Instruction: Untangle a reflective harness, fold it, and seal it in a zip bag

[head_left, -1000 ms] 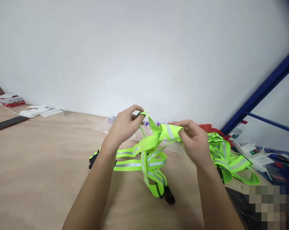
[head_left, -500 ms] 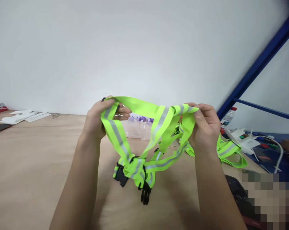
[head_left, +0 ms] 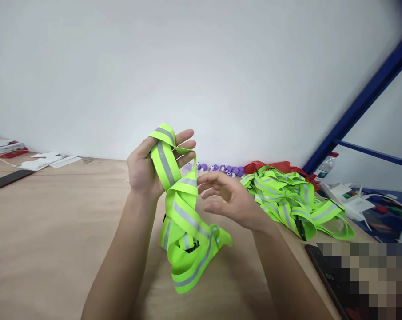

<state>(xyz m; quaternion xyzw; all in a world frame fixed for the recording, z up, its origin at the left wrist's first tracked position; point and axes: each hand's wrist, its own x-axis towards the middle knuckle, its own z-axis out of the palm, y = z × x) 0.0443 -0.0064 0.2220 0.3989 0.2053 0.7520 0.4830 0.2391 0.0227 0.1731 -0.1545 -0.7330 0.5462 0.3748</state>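
A neon-yellow reflective strap harness (head_left: 190,218) with grey stripes hangs from my left hand (head_left: 142,171). One of its loops lies over the left palm, held near the thumb, while the other fingers are spread behind it. Below, the straps dangle in a tangle above the table, and black buckle parts show only in bits among them. My right hand (head_left: 232,198) is just right of the harness, fingers apart and slightly curled, with nothing in it. Whether its fingertips brush the strap I cannot tell.
A heap of similar reflective straps (head_left: 287,195) lies at the right, before red plastic (head_left: 274,166). Small purple items (head_left: 227,170) line the wall. A bottle (head_left: 325,168), white boxes (head_left: 345,195) and a dark device (head_left: 327,275) stand right; white papers (head_left: 47,161) lie left.
My right hand has let go of the harness and moved left and down. The harness, stretched between both hands before, now hangs from my left hand alone. The strap heap has come into fuller view.
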